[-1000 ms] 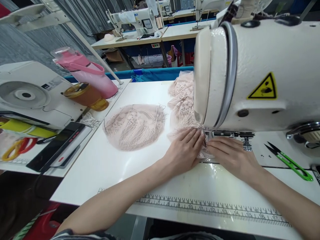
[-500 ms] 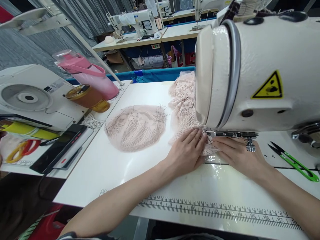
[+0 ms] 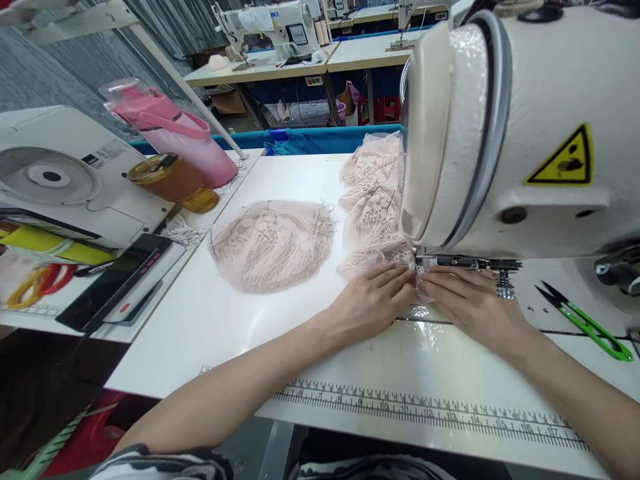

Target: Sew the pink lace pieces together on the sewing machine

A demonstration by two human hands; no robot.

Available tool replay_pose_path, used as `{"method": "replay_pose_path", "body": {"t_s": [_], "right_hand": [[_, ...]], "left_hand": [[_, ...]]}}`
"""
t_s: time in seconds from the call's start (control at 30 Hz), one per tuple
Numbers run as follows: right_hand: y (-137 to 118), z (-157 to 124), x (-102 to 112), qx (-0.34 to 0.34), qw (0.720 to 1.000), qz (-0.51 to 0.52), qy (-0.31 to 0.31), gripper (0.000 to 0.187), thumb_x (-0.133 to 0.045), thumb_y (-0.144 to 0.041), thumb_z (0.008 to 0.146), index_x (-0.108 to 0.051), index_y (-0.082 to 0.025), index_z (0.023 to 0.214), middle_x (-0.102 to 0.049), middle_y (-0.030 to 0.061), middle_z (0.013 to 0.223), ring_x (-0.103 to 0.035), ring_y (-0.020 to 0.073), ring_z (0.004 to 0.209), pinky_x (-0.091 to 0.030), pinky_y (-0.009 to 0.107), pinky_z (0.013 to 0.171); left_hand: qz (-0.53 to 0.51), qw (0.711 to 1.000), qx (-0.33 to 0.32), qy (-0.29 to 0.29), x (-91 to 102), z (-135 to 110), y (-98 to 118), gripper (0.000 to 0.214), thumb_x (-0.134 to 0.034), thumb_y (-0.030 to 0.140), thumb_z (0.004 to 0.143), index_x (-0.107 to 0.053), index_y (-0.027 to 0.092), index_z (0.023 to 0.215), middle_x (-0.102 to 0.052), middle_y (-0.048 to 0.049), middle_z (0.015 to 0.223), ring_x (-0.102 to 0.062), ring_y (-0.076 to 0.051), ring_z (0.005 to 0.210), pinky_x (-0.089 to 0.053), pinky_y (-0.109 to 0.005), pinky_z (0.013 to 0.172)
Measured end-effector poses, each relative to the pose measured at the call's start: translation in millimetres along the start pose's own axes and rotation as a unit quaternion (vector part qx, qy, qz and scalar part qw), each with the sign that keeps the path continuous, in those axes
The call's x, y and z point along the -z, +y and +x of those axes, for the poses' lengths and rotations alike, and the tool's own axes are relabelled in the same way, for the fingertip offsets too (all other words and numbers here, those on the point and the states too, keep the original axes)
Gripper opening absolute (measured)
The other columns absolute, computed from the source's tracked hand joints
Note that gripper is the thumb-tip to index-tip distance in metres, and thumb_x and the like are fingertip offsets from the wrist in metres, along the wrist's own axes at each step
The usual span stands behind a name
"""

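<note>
A gathered strip of pale pink lace fabric (image 3: pixel 375 193) runs along the left of the sewing machine head (image 3: pixel 550 147) and in under its presser foot (image 3: pixel 417 257). My left hand (image 3: pixel 375 297) lies on the lace just left of the foot, fingers stretched out and pressing down. On the other side, my right hand (image 3: pixel 475 303) rests with extended fingers by the lace edge. Its fingertips are partly hidden under the metal attachment (image 3: pixel 470 263). The lace between both hands is bunched at the needle area. A separate oval lace piece (image 3: pixel 273 247) lies flat further left.
Green thread snips (image 3: pixel 585 320) lie right of my right hand. A printed ruler (image 3: pixel 425 413) runs along the table's front edge. Leftward are a pink bottle (image 3: pixel 175 133), an amber cup (image 3: pixel 175 183), a black device (image 3: pixel 117 283) and scissors (image 3: pixel 40 287). More sewing machines (image 3: pixel 270 30) stand behind.
The view has shifted slightly, with the machine head now further right. The lace near my fingers has drawn in toward the foot, and my hands are closer together.
</note>
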State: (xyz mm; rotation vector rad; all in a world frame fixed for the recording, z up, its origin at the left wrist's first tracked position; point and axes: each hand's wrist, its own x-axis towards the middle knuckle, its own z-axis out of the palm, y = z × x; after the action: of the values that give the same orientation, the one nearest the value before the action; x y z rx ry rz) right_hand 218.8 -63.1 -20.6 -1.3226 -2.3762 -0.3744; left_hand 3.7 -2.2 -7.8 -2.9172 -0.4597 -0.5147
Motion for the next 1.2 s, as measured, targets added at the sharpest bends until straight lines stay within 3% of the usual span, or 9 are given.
{"method": "replay_pose_path", "body": {"t_s": [0.17, 0.4, 0.47, 0.57, 0.63, 0.77, 0.87, 1.0, 1.2], "right_hand": [[-4.0, 1.9, -2.9, 0.053, 0.998, -0.023, 0.011, 0.026, -0.056, -0.007, 0.083, -0.06, -0.017, 0.107, -0.068, -0.0009, 0.109, -0.055, 0.0143, 0.111, -0.047, 0.029, 0.091], [-5.3, 4.5, -2.5, 0.041, 0.999, -0.023, 0.019, 0.022, -0.054, -0.009, 0.086, -0.062, -0.018, 0.104, -0.067, 0.0008, 0.109, -0.058, 0.015, 0.107, -0.048, 0.029, 0.089], [-5.7, 5.4, -2.4, 0.033, 0.999, -0.016, 0.019, 0.021, -0.054, -0.01, 0.086, -0.063, -0.019, 0.103, -0.068, -0.0004, 0.105, -0.058, 0.0141, 0.106, -0.048, 0.028, 0.09], [-6.7, 7.8, -3.3, 0.026, 0.999, 0.011, 0.031, 0.019, -0.054, -0.013, 0.087, -0.064, -0.019, 0.102, -0.069, -0.0004, 0.102, -0.059, 0.0139, 0.104, -0.049, 0.028, 0.089], [-8.0, 9.6, -4.1, 0.015, 0.998, 0.033, 0.042, 0.019, -0.054, -0.016, 0.087, -0.065, -0.019, 0.102, -0.069, 0.0004, 0.102, -0.061, 0.0146, 0.1, -0.05, 0.03, 0.088], [-12.0, 11.2, -3.7, -0.006, 0.997, 0.049, 0.053, 0.016, -0.055, -0.02, 0.088, -0.066, -0.018, 0.098, -0.068, 0.0022, 0.102, -0.062, 0.0149, 0.093, -0.051, 0.031, 0.083], [-14.3, 10.3, -1.5, 0.011, 0.997, 0.047, 0.052, 0.012, -0.056, -0.017, 0.086, -0.067, -0.018, 0.09, -0.069, 0.0021, 0.099, -0.061, 0.0161, 0.096, -0.05, 0.03, 0.079], [-15.0, 7.7, 0.5, 0.034, 0.998, 0.029, 0.049, 0.019, -0.056, -0.01, 0.084, -0.067, -0.02, 0.095, -0.07, -0.0007, 0.094, -0.061, 0.0151, 0.097, -0.05, 0.03, 0.078], [-14.5, 3.7, -3.4, 0.066, 0.997, 0.033, 0.037, 0.031, -0.05, -0.004, 0.082, -0.065, -0.021, 0.104, -0.07, -0.0001, 0.102, -0.061, 0.0149, 0.097, -0.051, 0.034, 0.089]], "left_hand": [[-0.007, 1.0, 0.011, -0.004, -0.3, 0.4, -3.2, 0.025, -0.039, 0.016, 0.096, -0.062, 0.009, 0.101, -0.063, -0.0094, 0.121, -0.058, -0.017, 0.117, -0.043, -0.032, 0.106], [0.02, 0.999, 0.032, 0.005, 0.7, 1.3, -2.0, 0.02, -0.043, 0.015, 0.091, -0.062, 0.012, 0.099, -0.065, -0.0064, 0.117, -0.059, -0.018, 0.113, -0.04, -0.036, 0.106], [0.035, 0.997, 0.066, 0.003, 5.0, 0.9, 0.4, 0.019, -0.045, 0.016, 0.089, -0.061, 0.014, 0.1, -0.068, -0.0061, 0.11, -0.061, -0.02, 0.101, -0.041, -0.04, 0.099], [0.033, 0.993, 0.112, 0.001, 12.4, -0.5, 3.7, 0.016, -0.047, 0.019, 0.088, -0.06, 0.015, 0.096, -0.068, -0.0028, 0.081, -0.059, -0.016, 0.07, -0.044, -0.038, 0.08], [0.02, 0.997, 0.073, 0.022, 15.8, -1.0, 4.4, 0.012, -0.048, 0.019, 0.089, -0.059, 0.017, 0.088, -0.066, 0.0014, 0.072, -0.056, -0.013, 0.063, -0.044, -0.035, 0.076], [-0.01, 0.997, -0.036, 0.069, 16.0, 0.3, 2.4, 0.012, -0.046, 0.014, 0.092, -0.057, 0.018, 0.095, -0.068, 0.0001, 0.104, -0.061, -0.013, 0.095, -0.046, -0.032, 0.091], [-0.074, 0.996, -0.009, 0.045, 12.0, -0.3, -1.1, 0.018, -0.042, 0.018, 0.095, -0.055, 0.013, 0.106, -0.063, -0.0082, 0.12, -0.057, -0.016, 0.114, -0.047, -0.034, 0.099], [-0.102, 0.995, 0.01, -0.021, 6.0, -7.2, -7.5, 0.04, -0.041, 0.022, 0.092, -0.046, 0.007, 0.129, -0.055, -0.0129, 0.131, -0.049, -0.02, 0.126, -0.047, -0.037, 0.103], [-0.055, 0.997, -0.001, -0.047, 3.7, -13.2, -12.8, 0.042, -0.042, 0.024, 0.091, -0.052, 0.004, 0.127, -0.054, -0.0127, 0.133, -0.049, -0.024, 0.126, -0.048, -0.036, 0.101]]}}
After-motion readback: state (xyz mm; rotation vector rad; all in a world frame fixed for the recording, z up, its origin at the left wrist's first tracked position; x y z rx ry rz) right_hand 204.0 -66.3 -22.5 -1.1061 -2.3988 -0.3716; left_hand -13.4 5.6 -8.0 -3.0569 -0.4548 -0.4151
